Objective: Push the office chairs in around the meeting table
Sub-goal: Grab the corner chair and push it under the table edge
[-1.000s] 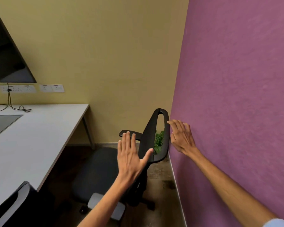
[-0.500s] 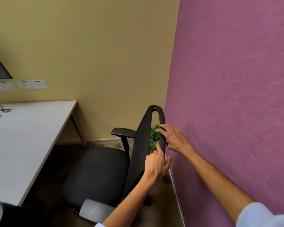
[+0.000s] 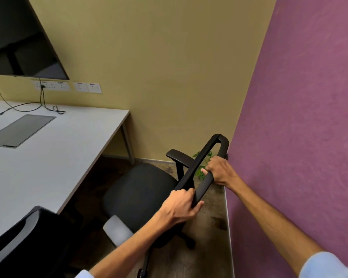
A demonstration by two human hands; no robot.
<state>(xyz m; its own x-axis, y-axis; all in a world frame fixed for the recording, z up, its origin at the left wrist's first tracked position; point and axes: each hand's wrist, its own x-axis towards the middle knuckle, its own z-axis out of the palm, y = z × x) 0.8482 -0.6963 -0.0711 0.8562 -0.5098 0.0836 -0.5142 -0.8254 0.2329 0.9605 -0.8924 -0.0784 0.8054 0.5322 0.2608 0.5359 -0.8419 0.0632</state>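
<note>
A black office chair [image 3: 141, 189] stands between the white meeting table [image 3: 54, 157] and the purple wall, its seat facing the table and apart from the table's edge. My left hand [image 3: 181, 205] grips the near end of the backrest's top rim. My right hand [image 3: 219, 171] is closed around the same rim farther along, close to the wall. The chair's base and castors are mostly hidden under the seat. A second black chair's back [image 3: 18, 237] shows at the lower left, tucked against the table.
The purple wall [image 3: 299, 137] runs close along the right. A small green plant [image 3: 201, 167] sits in the corner behind the chair. A dark screen [image 3: 18, 41] hangs on the yellow wall above sockets, with cables [image 3: 28, 107] and a grey panel [image 3: 20, 130] on the table.
Both hands went from open and reaching to closed around the backrest's top rim. My view has swung left, bringing the screen and more of the table in.
</note>
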